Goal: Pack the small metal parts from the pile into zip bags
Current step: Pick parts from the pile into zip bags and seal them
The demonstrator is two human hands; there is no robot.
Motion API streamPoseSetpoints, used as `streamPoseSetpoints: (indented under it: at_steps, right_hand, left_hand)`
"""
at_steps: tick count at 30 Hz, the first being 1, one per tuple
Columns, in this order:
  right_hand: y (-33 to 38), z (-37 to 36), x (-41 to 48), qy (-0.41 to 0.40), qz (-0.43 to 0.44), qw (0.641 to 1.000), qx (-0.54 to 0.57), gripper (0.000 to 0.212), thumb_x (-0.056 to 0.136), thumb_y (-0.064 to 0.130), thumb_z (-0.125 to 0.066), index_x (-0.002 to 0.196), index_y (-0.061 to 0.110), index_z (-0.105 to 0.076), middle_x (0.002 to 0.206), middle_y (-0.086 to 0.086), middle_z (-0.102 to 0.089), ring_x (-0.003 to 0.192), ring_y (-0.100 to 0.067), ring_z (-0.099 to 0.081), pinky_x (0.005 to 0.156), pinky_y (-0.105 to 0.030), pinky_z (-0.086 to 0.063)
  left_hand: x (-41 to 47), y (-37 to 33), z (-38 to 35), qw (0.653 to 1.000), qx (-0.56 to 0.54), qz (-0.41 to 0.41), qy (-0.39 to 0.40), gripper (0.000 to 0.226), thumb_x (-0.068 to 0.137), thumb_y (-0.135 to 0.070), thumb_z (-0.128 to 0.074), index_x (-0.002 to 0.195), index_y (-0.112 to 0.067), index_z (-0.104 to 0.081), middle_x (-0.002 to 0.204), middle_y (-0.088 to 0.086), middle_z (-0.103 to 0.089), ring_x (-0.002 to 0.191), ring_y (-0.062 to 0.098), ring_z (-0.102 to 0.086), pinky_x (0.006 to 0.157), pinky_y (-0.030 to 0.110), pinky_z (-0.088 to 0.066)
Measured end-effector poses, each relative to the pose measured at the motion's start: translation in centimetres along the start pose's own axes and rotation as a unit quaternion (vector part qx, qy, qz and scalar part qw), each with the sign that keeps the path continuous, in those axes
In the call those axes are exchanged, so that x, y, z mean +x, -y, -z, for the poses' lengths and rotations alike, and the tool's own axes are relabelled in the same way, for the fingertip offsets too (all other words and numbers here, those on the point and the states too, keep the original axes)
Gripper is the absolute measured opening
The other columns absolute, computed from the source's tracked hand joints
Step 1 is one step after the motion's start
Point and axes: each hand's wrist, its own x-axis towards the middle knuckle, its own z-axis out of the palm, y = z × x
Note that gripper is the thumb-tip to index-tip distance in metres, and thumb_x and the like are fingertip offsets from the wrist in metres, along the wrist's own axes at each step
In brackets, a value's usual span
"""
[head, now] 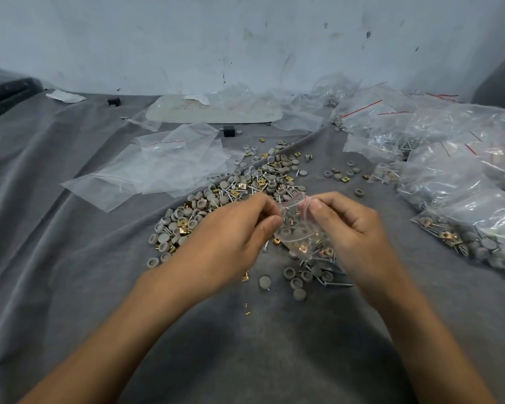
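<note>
At the centre of the frame, a small clear plastic zip bag (296,231) with a red seal line is held between two bare hands, just above the grey cloth (70,258) that covers the work surface. The left hand (236,231) pinches the bag's left top edge between thumb and curled fingers. The right hand (352,225) pinches the right top edge the same way. Grey caps, brass-coloured square clips and screws show through the plastic, inside the bag. Behind the hands, reaching toward the upper middle, lies the loose pile of grey round caps, brass square clips and silver screws (245,182); a few strays sit below the bag. Flat empty clear zip bags (164,164) lie to the upper left of the pile. Filled clear bags (464,193) are heaped along the right side. A scuffed pale wall (245,39) fills the top.
</note>
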Motion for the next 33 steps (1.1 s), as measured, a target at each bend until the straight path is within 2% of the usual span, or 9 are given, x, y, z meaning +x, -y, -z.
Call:
streamPoseSetpoints:
  at_steps: [5,8,16,21,23,25,27,30,33]
  right_hand:
    - [-0.1,-0.1,0.0,0.007,0.005,1.000,-0.004,0.020,0.104,0.023,-0.057,0.092,0.020,-0.073,0.084,-0.013,-0.068,0.081,-0.032,-0.061,0.075,-0.041,-0.050]
    - [-0.1,-0.1,-0.1,0.007,0.009,1.000,-0.002,0.019,0.103,0.024,-0.058,0.092,0.022,-0.073,0.084,-0.009,-0.068,0.080,-0.027,-0.062,0.075,-0.037,-0.049]
    - [-0.1,0.0,-0.1,0.014,0.005,1.000,-0.005,0.018,0.103,0.028,-0.057,0.096,0.024,-0.074,0.087,-0.013,-0.070,0.085,-0.039,-0.062,0.076,-0.049,-0.050]
    - [-0.1,0.0,0.1,0.003,0.010,1.000,0.015,0.020,0.103,0.023,-0.058,0.094,0.024,-0.075,0.086,-0.001,-0.074,0.080,-0.017,-0.067,0.074,-0.030,-0.053]
    - [-0.2,0.3,0.2,-0.023,-0.005,0.999,0.048,0.021,0.103,0.018,-0.058,0.093,0.021,-0.075,0.087,0.004,-0.074,0.084,-0.010,-0.067,0.080,-0.026,-0.054]
    - [-0.2,0.6,0.3,-0.052,-0.013,0.996,0.072,0.020,0.103,0.018,-0.058,0.092,0.015,-0.074,0.084,0.006,-0.070,0.082,-0.006,-0.062,0.079,-0.021,-0.051]
    - [-0.1,0.8,0.5,-0.074,-0.018,0.993,0.085,0.020,0.103,0.018,-0.058,0.093,0.011,-0.073,0.084,0.005,-0.069,0.084,-0.006,-0.061,0.082,-0.023,-0.049]
    - [0.0,0.8,0.5,-0.083,-0.026,0.992,0.092,0.020,0.103,0.018,-0.057,0.095,0.010,-0.074,0.087,0.001,-0.070,0.088,-0.010,-0.062,0.088,-0.031,-0.049]
    - [0.2,0.8,0.4,-0.076,-0.024,0.993,0.087,0.020,0.103,0.016,-0.057,0.095,0.006,-0.073,0.087,-0.002,-0.070,0.088,-0.010,-0.062,0.087,-0.030,-0.049]
  left_hand:
    - [0.2,0.1,0.2,0.997,0.051,-0.002,-0.055,0.016,0.099,-0.046,-0.052,0.099,-0.037,-0.064,0.082,-0.020,-0.064,0.075,-0.002,-0.054,0.070,0.033,-0.047]
    - [0.5,0.2,0.3,0.994,0.091,-0.006,-0.069,0.026,0.097,-0.054,-0.048,0.101,-0.036,-0.067,0.089,-0.018,-0.068,0.081,0.003,-0.058,0.072,0.032,-0.046]
    - [0.8,0.7,0.2,0.993,0.102,-0.021,-0.058,0.030,0.095,-0.052,-0.052,0.107,-0.036,-0.074,0.092,-0.017,-0.067,0.085,0.003,-0.059,0.074,0.030,-0.046]
    - [0.8,0.7,0.0,0.997,-0.030,-0.036,-0.062,0.027,0.101,-0.047,-0.053,0.125,-0.043,-0.065,0.087,-0.030,-0.067,0.080,-0.013,-0.060,0.069,0.016,-0.043]
    - [0.9,1.4,0.0,0.994,-0.058,-0.009,-0.093,0.024,0.102,-0.044,-0.049,0.122,-0.043,-0.064,0.084,-0.028,-0.066,0.080,-0.009,-0.062,0.067,0.018,-0.044]
    - [1.0,2.3,-0.1,0.992,-0.008,0.033,-0.118,0.017,0.102,-0.040,-0.051,0.111,-0.037,-0.066,0.084,-0.021,-0.066,0.082,-0.001,-0.062,0.069,0.028,-0.046]
    - [1.0,3.1,-0.6,0.990,0.109,0.060,-0.072,0.021,0.100,-0.045,-0.051,0.103,-0.033,-0.067,0.090,-0.017,-0.063,0.091,0.006,-0.058,0.076,0.033,-0.043]
    - [0.6,3.3,-2.3,0.978,0.202,0.060,0.007,0.028,0.095,-0.057,-0.052,0.095,-0.032,-0.065,0.091,-0.013,-0.053,0.094,0.010,-0.047,0.079,0.031,-0.035]
    - [0.4,3.2,-3.4,0.967,0.252,0.031,0.015,0.028,0.096,-0.055,-0.051,0.097,-0.030,-0.063,0.096,-0.012,-0.053,0.098,0.013,-0.047,0.085,0.030,-0.037]
